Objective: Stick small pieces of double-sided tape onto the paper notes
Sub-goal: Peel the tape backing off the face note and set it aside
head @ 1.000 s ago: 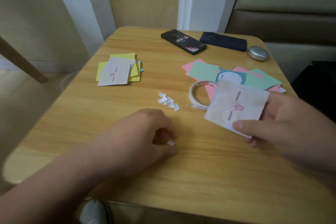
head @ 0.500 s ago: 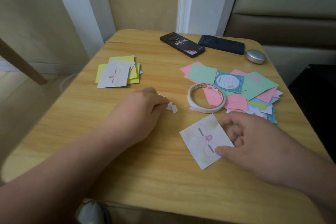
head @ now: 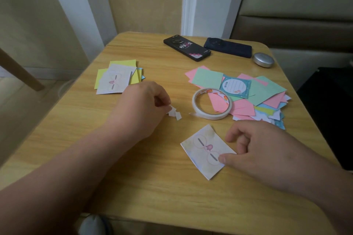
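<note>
While the left hand sits at the middle of the table, its fingers are curled tight, and thumb and forefinger pinch the near edge of the tape pieces, a little cluster of white scraps lying on the wood. How much of a scrap is between the fingertips is hidden by the hand.

Right hand is low right, relaxed. Only the thumb tip presses on the right edge of the note; the other fingers are loosely curled just beside it, gripping nothing.

That note lies flat and tilted on the table, near the front, between the two hands. It is pale, with two pink circles, a grey dash in each, and a pink blob in the middle.

Tape roll lies flat just behind the note, right of the scraps, partly on the loose pile of notes, which are pink, green, blue and white. One of them has a lined circle.

Small stack of notes is at back left, yellow ones with a pale printed one on top.

Far edge: black phone, dark blue phone and silver case, side by side.
</note>
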A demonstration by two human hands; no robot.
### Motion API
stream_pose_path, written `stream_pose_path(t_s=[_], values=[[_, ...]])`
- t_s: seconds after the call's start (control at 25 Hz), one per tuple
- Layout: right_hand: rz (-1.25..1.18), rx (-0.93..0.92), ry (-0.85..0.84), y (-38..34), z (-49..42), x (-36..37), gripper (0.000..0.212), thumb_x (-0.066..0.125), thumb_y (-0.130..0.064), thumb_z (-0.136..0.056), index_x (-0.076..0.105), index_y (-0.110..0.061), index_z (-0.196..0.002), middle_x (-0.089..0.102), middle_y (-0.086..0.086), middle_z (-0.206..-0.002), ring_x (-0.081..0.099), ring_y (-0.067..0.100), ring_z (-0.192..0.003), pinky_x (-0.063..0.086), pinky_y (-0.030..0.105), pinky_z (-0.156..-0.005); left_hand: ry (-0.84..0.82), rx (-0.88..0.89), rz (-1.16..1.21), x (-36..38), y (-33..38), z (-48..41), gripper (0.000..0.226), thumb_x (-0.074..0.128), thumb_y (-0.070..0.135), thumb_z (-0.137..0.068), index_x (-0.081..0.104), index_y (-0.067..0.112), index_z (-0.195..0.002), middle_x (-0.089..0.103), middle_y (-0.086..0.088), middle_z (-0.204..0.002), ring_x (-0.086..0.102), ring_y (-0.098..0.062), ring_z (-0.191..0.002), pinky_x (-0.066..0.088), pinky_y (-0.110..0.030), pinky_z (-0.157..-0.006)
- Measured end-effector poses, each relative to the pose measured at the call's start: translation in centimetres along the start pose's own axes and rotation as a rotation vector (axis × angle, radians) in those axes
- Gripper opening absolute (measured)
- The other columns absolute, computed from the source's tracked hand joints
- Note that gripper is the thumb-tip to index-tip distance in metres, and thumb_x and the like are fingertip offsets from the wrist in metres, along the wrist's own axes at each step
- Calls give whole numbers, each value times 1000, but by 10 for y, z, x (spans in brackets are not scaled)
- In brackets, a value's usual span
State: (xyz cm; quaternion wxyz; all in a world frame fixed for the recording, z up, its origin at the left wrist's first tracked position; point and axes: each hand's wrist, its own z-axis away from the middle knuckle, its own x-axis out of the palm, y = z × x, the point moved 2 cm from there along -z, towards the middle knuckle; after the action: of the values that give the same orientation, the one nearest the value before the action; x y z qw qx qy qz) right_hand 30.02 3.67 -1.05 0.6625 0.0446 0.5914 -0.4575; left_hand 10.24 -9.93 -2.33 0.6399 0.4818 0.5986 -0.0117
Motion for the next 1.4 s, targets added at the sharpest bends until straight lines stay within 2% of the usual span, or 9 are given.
stream_pose_path(t_s=[0.12, 0.24, 0.44, 0.64, 0.72, 0.88, 1.04, 1.2, 1.4], values=[[-11, -7, -6, 1, -1, 1, 30, 82, -47, -71, 61, -35, -89, 66, -12, -69, 61, 2, -60, 55, 27, -63, -3, 121, -81, 0, 1, -1, 9, 77, 17, -85, 75, 24, -91, 68, 10, -87, 63, -8, -80, 49, -16, -71], [-24, -25, -9, 1, -1, 2, 28, 82, -45, -72, 61, -35, -88, 67, -14, -70, 60, 1, -57, 54, 26, -62, -37, 250, -168, 3, 1, 0, 13, 75, 12, -86, 79, 20, -95, 68, 8, -88, 55, -7, -77, 36, -7, -66], [-21, -36, -9, 3, -4, 3, 28, 83, -45, -72, 61, -35, -88, 67, -15, -70, 59, 0, -57, 52, 24, -61, -101, 203, -217, 0, 10, 3, 22, 66, 19, -94, 76, 26, -112, 74, 6, -107, 61, -10, -92, 41, -18, -78], [-18, -46, -23, 4, -3, 3, 26, 82, -44, -74, 61, -35, -88, 66, -19, -70, 58, -3, -56, 46, 20, -57, -224, 160, -327, -3, 18, 4, 45, 55, 14, -99, 56, 36, -138, 70, 13, -119, 61, -11, -109, 49, -24, -88], [-18, -50, -21, 4, -3, 3, 27, 82, -44, -73, 61, -35, -88, 66, -17, -69, 58, -1, -56, 47, 21, -58, -198, 155, -321, -2, 12, 6, 40, 55, 15, -99, 61, 36, -132, 69, 9, -116, 62, -14, -104, 51, -27, -83], [-24, -47, -22, 3, -4, 2, 27, 82, -45, -73, 61, -35, -87, 67, -14, -69, 59, 1, -56, 52, 26, -61, -76, 126, -198, 0, -4, 5, 13, 66, 18, -93, 75, 26, -96, 70, 8, -95, 57, -8, -81, 43, -19, -66], [-17, -49, -30, 3, -4, 2, 26, 81, -45, -74, 60, -36, -88, 66, -18, -70, 59, -1, -57, 48, 22, -59, -71, 99, -105, 0, -8, 2, 21, 62, 14, -95, 76, 28, -103, 71, 13, -100, 60, -3, -88, 35, -3, -67], [-20, -64, -37, 5, -5, 1, 25, 81, -44, -75, 61, -37, -89, 67, -18, -72, 60, -1, -59, 49, 21, -60, 7, 62, 51, -4, 2, 9, 24, 73, 13, -89, 74, 31, -105, 65, 32, -75, 57, 22, -81, 35, 5, -67], [-100, -98, 5, 10, -10, 1, 22, 81, -42, -75, 64, -33, -87, 67, -10, -72, 58, 2, -55, 49, 24, -58, 116, 30, 134, -15, 8, 10, 26, 82, 18, -80, 70, 32, -99, 68, 30, -69, 62, 15, -76, 38, 3, -64]])
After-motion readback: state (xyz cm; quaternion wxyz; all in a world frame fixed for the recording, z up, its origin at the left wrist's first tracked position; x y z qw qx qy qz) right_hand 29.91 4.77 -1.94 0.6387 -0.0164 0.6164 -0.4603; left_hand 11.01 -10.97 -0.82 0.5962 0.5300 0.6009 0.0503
